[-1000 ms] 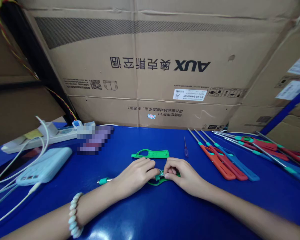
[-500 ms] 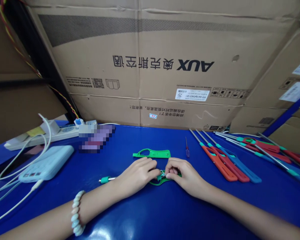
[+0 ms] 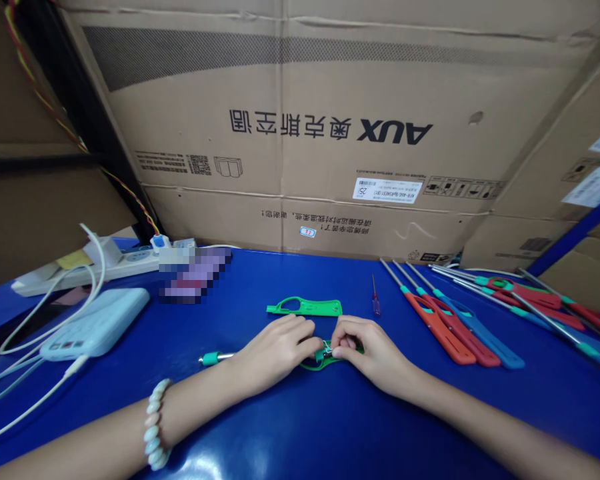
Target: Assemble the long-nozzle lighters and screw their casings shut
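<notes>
An opened green long-reach lighter lies on the blue table between my hands, its inner parts showing. My left hand is closed around its front end, over the metal tube, whose teal tip sticks out to the left. With thumb and fingertips together, my right hand pinches a small inner part of the lighter, near a thin pale wire. My fingers cover much of that part. Just beyond lies the loose green shell half, hollow side up, apart from both hands.
A small screwdriver lies beyond my right hand. Several assembled lighters in orange, red and blue lie at the right. On the left are a light-blue power bank with cables and a power strip. A cardboard box stands behind.
The whole view shifts slightly. Both hands keep their places on the opened lighter, and nothing else has visibly moved.
</notes>
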Tool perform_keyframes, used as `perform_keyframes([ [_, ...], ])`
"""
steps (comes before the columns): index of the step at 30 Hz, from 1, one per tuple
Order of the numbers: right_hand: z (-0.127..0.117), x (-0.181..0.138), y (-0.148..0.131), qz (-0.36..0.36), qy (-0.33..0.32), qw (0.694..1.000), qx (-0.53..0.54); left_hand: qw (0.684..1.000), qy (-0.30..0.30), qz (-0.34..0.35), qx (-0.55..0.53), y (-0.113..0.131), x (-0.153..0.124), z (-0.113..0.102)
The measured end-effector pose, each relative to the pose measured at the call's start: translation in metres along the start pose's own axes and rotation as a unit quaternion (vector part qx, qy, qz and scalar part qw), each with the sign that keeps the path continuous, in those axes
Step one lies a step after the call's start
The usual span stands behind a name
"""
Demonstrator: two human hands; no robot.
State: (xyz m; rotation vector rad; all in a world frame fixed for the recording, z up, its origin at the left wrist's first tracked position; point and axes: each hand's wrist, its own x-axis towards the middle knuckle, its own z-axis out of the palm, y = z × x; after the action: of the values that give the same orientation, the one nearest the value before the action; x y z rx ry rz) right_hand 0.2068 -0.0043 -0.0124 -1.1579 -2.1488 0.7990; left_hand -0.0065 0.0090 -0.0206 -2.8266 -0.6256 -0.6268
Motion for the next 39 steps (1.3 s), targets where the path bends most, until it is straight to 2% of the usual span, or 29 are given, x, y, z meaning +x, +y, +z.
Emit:
perform_keyframes([
  [7, 0.003, -0.001, 0.003, -0.005, 0.008, 1.0, -0.008, 1.0, -0.009, -0.007, -0.014, 0.001, 0.001, -0.002],
  [16, 0.002, -0.003, 0.003, -0.051, 0.013, 0.998, -0.039, 1.0, -0.007, -0.011, -0.022, 0.002, 0.005, -0.01],
  [24, -0.008, -0.004, -0.002, -0.107, -0.032, 0.988, -0.103, 0.999, -0.006, -0.015, -0.028, 0.001, 0.005, -0.01],
  [27, -0.017, -0.003, -0.007, -0.161, -0.086, 0.969, -0.169, 1.0, -0.005, -0.014, -0.017, 0.001, 0.003, -0.008],
  [31, -0.027, -0.007, -0.016, -0.205, -0.135, 0.921, -0.302, 1.0, -0.01, 0.007, 0.02, 0.002, 0.002, -0.009],
  [35, -0.025, -0.014, -0.023, -0.231, -0.137, 0.877, -0.399, 0.997, -0.016, 0.033, 0.064, 0.005, 0.002, -0.012],
  [39, -0.015, -0.022, -0.026, -0.258, -0.096, 0.843, -0.463, 0.994, -0.026, 0.06, 0.089, 0.009, 0.003, -0.016],
])
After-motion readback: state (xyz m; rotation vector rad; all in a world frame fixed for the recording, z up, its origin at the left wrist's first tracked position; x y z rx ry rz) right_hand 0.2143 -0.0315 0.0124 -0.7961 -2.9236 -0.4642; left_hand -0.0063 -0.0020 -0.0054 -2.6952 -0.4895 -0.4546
